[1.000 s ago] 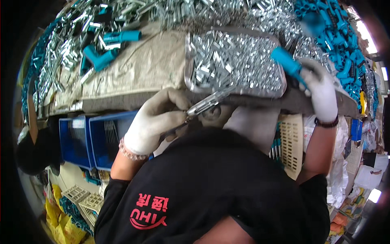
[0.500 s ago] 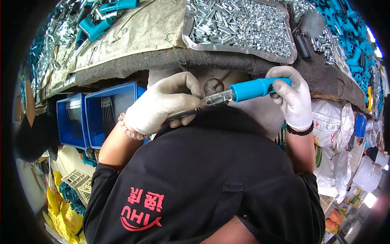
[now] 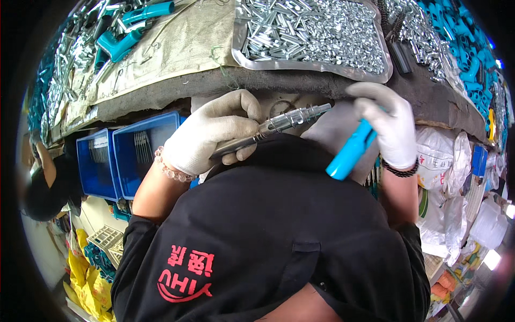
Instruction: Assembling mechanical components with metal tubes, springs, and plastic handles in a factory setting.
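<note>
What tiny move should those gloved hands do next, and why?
Probably the right hand should swing the blue tube into line with the silver rod: the left hand holds the rod with its tip free, pointing rightward, while the tube slants apart from it.

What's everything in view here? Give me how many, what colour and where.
coiled metal rod: one, silver, in the left hand
tube: one, teal, in the right hand
tray: one, greyish, on the bench
small metal pieces: many, silver, in the tray
cloth: one, beige, left of the tray
larger parts: many, teal, bench's right end
bins: two, blue, below the bench, left
white bags: several, white, right side
yellow bags: uncountable, yellow, lower left
co-worker: one, dark clothing, far left
shirt: one, black, on the wearer
gloved hands: two, white, above the shirt
</note>
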A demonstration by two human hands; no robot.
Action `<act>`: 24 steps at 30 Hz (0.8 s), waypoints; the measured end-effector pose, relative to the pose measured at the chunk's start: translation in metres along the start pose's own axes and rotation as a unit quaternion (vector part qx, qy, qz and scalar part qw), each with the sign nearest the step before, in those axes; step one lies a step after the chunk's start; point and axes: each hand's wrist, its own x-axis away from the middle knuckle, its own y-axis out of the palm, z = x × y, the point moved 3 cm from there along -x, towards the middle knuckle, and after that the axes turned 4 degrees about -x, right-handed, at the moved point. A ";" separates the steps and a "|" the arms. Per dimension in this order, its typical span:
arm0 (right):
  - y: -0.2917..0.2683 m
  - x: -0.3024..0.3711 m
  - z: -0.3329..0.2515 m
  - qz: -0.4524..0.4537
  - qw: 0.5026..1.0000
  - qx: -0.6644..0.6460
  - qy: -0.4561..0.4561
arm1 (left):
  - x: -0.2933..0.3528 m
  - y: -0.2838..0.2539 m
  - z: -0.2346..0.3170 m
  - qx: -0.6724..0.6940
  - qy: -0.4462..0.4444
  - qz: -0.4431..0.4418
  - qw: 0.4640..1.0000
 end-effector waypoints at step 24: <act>-0.015 -0.008 -0.009 -0.094 0.994 0.049 0.006 | -0.004 0.001 0.002 -0.005 0.017 -0.003 1.000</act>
